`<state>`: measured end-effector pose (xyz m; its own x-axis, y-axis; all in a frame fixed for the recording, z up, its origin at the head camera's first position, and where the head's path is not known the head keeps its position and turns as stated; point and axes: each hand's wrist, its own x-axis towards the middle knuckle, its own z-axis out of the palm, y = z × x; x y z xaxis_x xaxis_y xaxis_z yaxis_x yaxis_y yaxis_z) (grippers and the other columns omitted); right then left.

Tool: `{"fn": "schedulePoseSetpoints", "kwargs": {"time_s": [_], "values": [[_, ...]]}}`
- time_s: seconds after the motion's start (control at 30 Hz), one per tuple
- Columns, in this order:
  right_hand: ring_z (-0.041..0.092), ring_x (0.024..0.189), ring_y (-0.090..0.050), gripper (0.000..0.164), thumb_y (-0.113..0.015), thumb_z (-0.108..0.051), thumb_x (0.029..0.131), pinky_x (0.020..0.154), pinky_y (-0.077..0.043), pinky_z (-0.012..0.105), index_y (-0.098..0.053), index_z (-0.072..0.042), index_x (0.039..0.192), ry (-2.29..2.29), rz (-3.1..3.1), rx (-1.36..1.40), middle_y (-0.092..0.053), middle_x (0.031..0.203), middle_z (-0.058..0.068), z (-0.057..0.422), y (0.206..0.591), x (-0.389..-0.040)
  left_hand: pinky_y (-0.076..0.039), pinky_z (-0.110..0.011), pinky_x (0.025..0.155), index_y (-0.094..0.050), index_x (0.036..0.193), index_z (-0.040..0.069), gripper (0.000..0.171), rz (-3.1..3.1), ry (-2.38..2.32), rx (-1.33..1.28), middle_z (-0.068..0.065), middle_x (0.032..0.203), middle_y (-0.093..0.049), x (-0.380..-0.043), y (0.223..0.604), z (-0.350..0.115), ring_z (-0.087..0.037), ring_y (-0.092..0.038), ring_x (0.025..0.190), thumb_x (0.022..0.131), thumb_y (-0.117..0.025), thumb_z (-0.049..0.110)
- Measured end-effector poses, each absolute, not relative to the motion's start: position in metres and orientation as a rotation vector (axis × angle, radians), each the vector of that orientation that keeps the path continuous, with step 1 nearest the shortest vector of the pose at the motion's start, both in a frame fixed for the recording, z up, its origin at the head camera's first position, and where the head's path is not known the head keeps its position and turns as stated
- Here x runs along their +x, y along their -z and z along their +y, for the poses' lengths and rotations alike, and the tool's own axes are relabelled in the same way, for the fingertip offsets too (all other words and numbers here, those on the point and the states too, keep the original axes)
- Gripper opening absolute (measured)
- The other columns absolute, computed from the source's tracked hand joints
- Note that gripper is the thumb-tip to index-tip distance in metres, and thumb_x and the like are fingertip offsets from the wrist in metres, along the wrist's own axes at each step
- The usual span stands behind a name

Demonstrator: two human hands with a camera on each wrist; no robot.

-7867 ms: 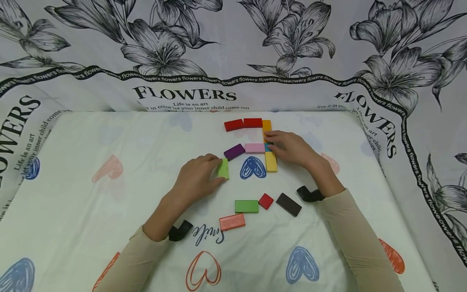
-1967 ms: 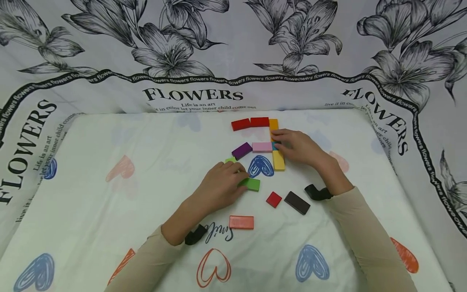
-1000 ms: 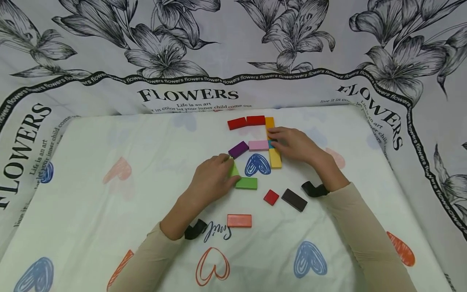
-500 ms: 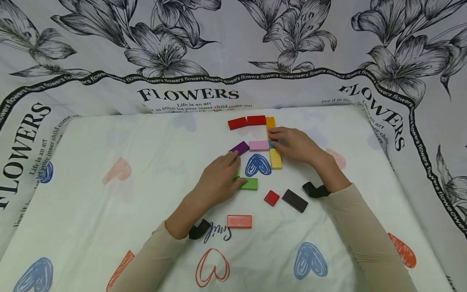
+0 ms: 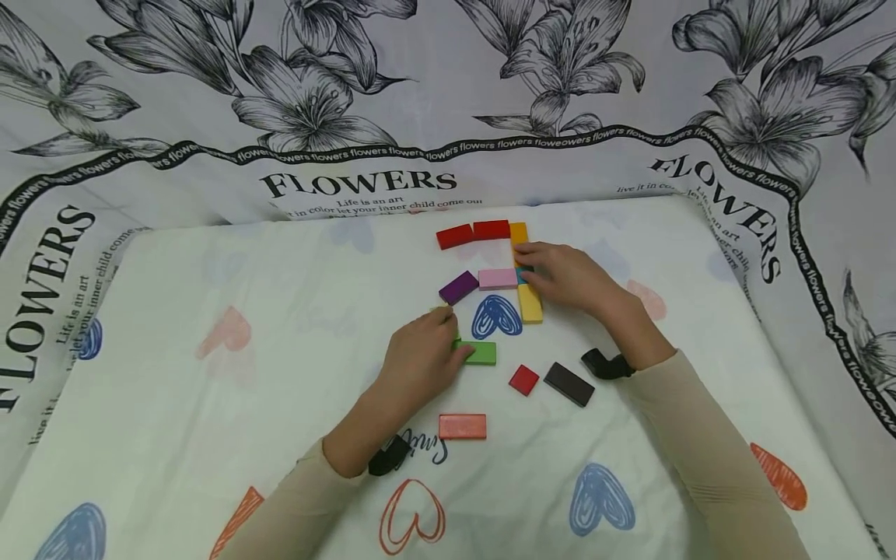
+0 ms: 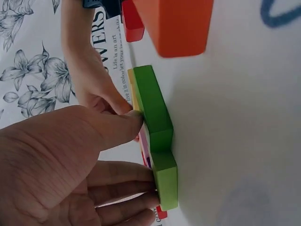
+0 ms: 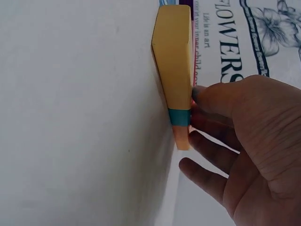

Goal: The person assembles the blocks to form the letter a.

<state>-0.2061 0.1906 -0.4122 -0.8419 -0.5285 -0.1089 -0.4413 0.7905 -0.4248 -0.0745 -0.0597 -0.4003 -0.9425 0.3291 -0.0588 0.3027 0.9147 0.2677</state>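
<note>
My left hand (image 5: 423,354) rests at the left end of a curved row of coloured blocks. Its thumb touches a green block (image 5: 481,354), while its extended fingertips lie against a light green block (image 6: 168,181) that meets the green one's end. In the head view, the hand covers most of the light green block. My right hand (image 5: 570,276) rests at the right side, its loose fingers touching the orange block (image 5: 518,232), the small teal block (image 7: 179,117) and the yellow block (image 5: 530,305). A pink block (image 5: 498,279) and purple block (image 5: 458,288) continue the row.
Two red blocks (image 5: 491,229) extend left from the orange block's top. Nearer lie a small red block (image 5: 523,380), a black block (image 5: 569,384) and a salmon block (image 5: 462,426). The patterned cloth (image 5: 280,272) has a raised floral backdrop (image 5: 448,85) behind.
The green block has moved up from beside the small red block to meet the light green one. The left hand has shifted slightly between them; the right has stayed in place.
</note>
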Motion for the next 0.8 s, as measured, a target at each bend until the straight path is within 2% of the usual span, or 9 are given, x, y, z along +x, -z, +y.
{"fn": "schedulePoseSetpoints", "kwargs": {"time_s": [0.17, 0.3, 0.4, 0.53, 0.8], "values": [[0.034, 0.15, -0.051, 0.044, -0.071, -0.023, 0.102, 0.121, -0.046, 0.054, -0.066, -0.006, 0.143, 0.537, 2.831, -0.806, -0.057, 0.159, 0.01, 0.194, 0.408, -0.203, -0.066, -0.037, 0.087, -0.074, 0.126, 0.001, 0.051, 2.96, -0.426, 0.466, -0.015, 0.139, -0.069, -0.078, 0.402, -0.058, -0.027, -0.076, 0.108, 0.095, -0.079, 0.041], [0.034, 0.149, -0.053, 0.042, -0.072, -0.025, 0.102, 0.12, -0.047, 0.054, -0.069, -0.009, 0.14, 0.581, 2.859, -0.801, -0.058, 0.158, 0.009, 0.196, 0.402, -0.199, -0.064, -0.031, 0.075, -0.076, 0.121, 0.002, 0.051, 2.954, -0.421, 0.424, -0.013, 0.14, -0.069, -0.082, 0.402, -0.058, -0.026, -0.079, 0.094, 0.093, -0.081, 0.045], [0.035, 0.149, -0.052, 0.041, -0.07, -0.025, 0.103, 0.119, -0.047, 0.056, -0.069, -0.011, 0.141, 0.594, 2.849, -0.772, -0.057, 0.159, 0.01, 0.197, 0.399, -0.195, -0.065, -0.032, 0.079, -0.078, 0.119, 0.002, 0.051, 2.968, -0.427, 0.401, -0.013, 0.139, -0.07, -0.082, 0.403, -0.058, -0.026, -0.078, 0.098, 0.091, -0.082, 0.046], [0.036, 0.151, -0.05, 0.045, -0.07, -0.026, 0.103, 0.118, -0.048, 0.057, -0.065, -0.013, 0.146, 0.602, 2.824, -0.703, -0.052, 0.163, 0.012, 0.204, 0.403, -0.178, -0.066, -0.036, 0.088, -0.079, 0.118, 0.002, 0.052, 2.971, -0.442, 0.402, -0.014, 0.135, -0.071, -0.078, 0.405, -0.057, -0.027, -0.076, 0.11, 0.09, -0.083, 0.045], [0.036, 0.148, -0.053, 0.05, -0.068, -0.027, 0.104, 0.113, -0.052, 0.057, -0.059, -0.014, 0.151, 0.627, 2.829, -0.677, -0.051, 0.162, 0.011, 0.215, 0.405, -0.145, -0.066, -0.035, 0.083, -0.081, 0.111, 0.003, 0.048, 3.0, -0.456, 0.394, -0.014, 0.127, -0.072, -0.078, 0.404, -0.058, -0.025, -0.072, 0.102, 0.089, -0.084, 0.046]]}}
